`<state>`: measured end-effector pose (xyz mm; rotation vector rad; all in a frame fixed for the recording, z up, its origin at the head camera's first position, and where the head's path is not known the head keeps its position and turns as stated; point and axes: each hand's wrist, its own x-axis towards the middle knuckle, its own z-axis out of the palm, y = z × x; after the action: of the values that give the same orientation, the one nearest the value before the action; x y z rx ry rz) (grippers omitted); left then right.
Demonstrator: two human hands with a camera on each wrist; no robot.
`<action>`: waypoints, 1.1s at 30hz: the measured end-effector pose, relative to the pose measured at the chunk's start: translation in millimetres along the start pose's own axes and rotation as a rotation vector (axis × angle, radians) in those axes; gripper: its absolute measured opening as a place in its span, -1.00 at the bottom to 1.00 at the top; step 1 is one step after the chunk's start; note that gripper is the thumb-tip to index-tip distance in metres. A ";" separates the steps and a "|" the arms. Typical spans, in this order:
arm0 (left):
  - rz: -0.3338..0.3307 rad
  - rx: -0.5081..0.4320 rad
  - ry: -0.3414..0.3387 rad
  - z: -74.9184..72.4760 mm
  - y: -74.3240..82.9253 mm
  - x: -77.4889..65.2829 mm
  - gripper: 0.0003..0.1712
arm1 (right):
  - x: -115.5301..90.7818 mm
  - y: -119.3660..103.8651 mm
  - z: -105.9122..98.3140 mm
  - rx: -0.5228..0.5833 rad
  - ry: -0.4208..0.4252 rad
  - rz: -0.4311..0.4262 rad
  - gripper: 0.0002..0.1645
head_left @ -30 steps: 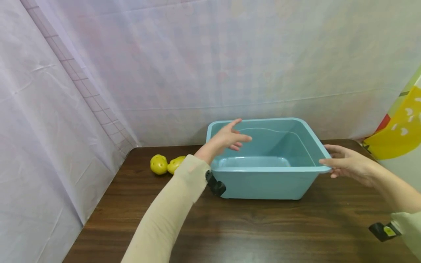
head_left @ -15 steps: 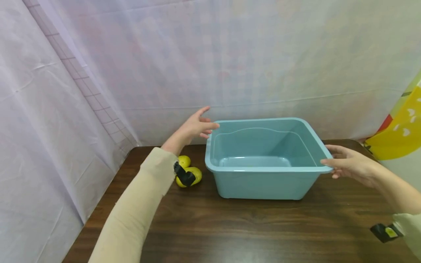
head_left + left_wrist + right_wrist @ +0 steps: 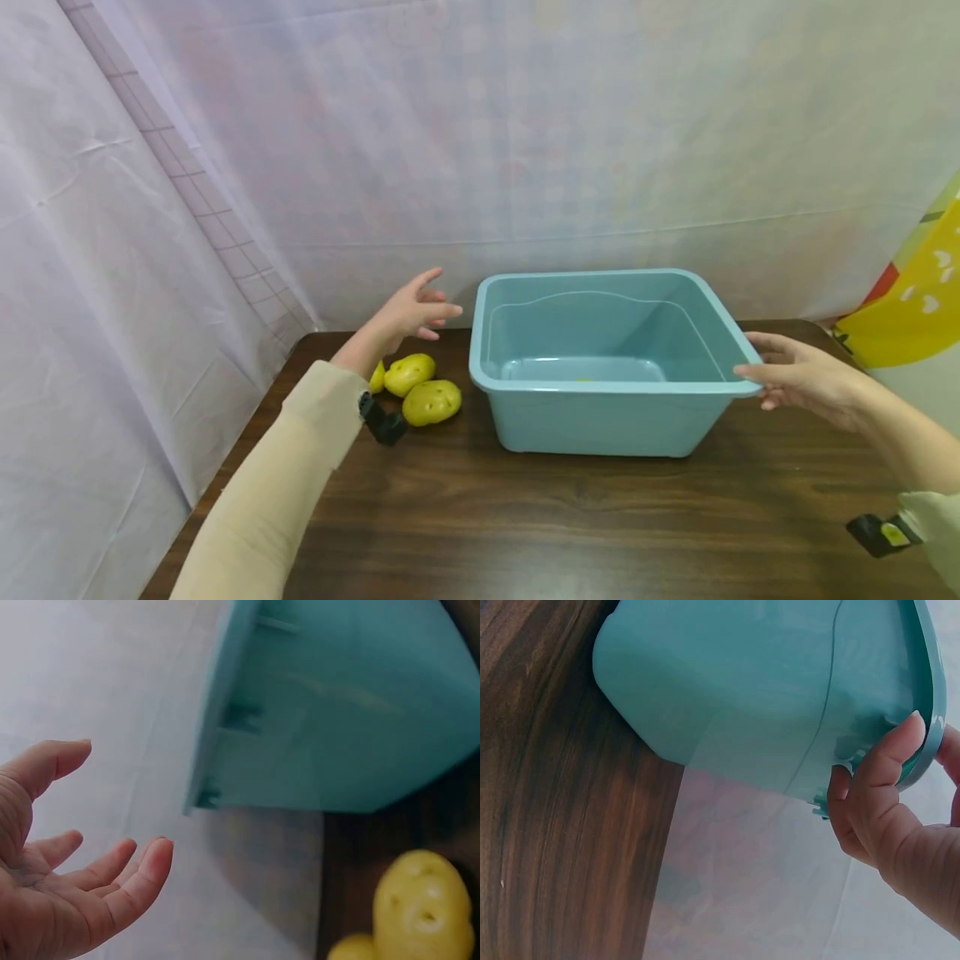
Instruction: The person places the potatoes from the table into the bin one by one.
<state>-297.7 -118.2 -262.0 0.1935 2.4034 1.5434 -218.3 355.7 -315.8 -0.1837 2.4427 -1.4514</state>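
My left hand (image 3: 415, 310) hovers just left of the blue plastic tub (image 3: 600, 421), fingers spread and holding nothing. Below it on the table lie three yellow potatoes (image 3: 432, 402); one is partly hidden behind the wrist. In the left wrist view a knobbly potato (image 3: 422, 909) sits low right, apart from the fingers. At the tub's right front corner my right hand (image 3: 802, 377) grips the rim, thumb on top and fingers beneath; the right wrist view shows the fingers curled under the rim (image 3: 935, 697). A tiny yellow patch (image 3: 585, 381) shows inside the tub, mostly hidden by the front rim.
The dark wooden table (image 3: 562, 533) runs up to a pale curtain (image 3: 420, 150) at the back. Another white curtain (image 3: 82, 292) hangs along the left side. A yellow patterned cloth (image 3: 907, 300) hangs at the far right.
My left hand has moved from over the tub to its left, baring the potatoes. The yellow patch inside the tub now shows. My right hand stays on the rim.
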 end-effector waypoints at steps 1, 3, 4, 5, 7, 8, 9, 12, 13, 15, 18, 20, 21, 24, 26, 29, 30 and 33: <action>-0.008 -0.001 -0.002 -0.5 -4.6 -0.6 -0.09 | -0.1 0.0 0.2 -0.001 0.001 0.001 -0.14; -0.026 -0.006 -0.004 -1.5 -14.0 -1.8 -0.09 | -0.2 -0.2 0.4 -0.006 0.001 0.002 -0.14; -0.034 -0.004 -0.005 -1.9 -18.8 -2.2 -0.09 | -0.2 -0.2 0.5 -0.008 0.001 0.001 -0.15; -0.042 -0.005 -0.006 -2.3 -23.6 -2.5 -0.09 | -0.2 -0.3 0.5 -0.009 0.002 0.000 -0.15; -0.055 -0.014 -0.011 -2.8 -32.7 -3.2 -0.09 | 0.0 -0.4 0.5 -0.012 0.002 -0.002 -0.15; -0.058 -0.015 -0.013 -2.7 -37.3 -3.3 -0.09 | -0.1 -0.4 0.4 -0.015 0.003 -0.005 -0.15; -0.061 -0.018 -0.015 -2.6 -41.9 -3.1 -0.10 | -0.3 -0.4 0.3 -0.017 0.004 -0.006 -0.15; -0.062 -0.021 -0.022 -1.5 -54.0 -2.1 -0.10 | -0.9 -0.4 0.0 -0.022 0.010 -0.005 -0.15; -0.064 -0.021 -0.021 -1.1 -57.4 -1.9 -0.10 | -1.3 -0.3 0.0 -0.023 0.010 -0.002 -0.15; -0.060 -0.016 -0.023 0.0 -63.2 -1.9 -0.10 | -2.1 -0.2 0.3 -0.026 0.014 0.004 -0.14; -0.053 -0.015 -0.023 1.1 -71.2 -2.2 -0.11 | -3.1 -0.3 0.9 -0.030 0.016 0.011 -0.14; -0.047 -0.011 -0.021 1.7 -76.4 -2.4 -0.12 | -3.3 -0.6 1.5 -0.034 0.021 0.014 -0.14; -0.045 -0.011 -0.017 1.9 -79.1 -2.3 -0.13 | -3.4 -0.9 1.6 -0.037 0.021 0.014 -0.14; -0.042 -0.006 -0.001 3.3 -86.7 -2.1 -0.16 | -3.8 -1.6 2.1 -0.048 0.026 0.013 -0.14; -0.044 -0.001 0.010 4.6 -91.5 -1.5 -0.18 | -4.0 -1.8 2.2 -0.055 0.031 0.013 -0.14; -0.050 0.008 0.015 6.1 -98.5 -0.9 -0.21 | -4.4 -2.3 2.3 -0.057 0.032 0.016 -0.14; -0.054 0.013 0.019 6.4 -100.6 -1.1 -0.23 | -4.3 -2.4 2.4 -0.057 0.031 0.018 -0.14; -0.049 0.039 0.024 6.9 -106.8 -1.5 -0.26 | -4.2 -2.7 2.6 -0.054 0.031 0.023 -0.14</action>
<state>-290.2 -157.5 -361.2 0.1239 2.4390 1.4869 -213.6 353.3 -313.9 -0.1460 2.5019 -1.3899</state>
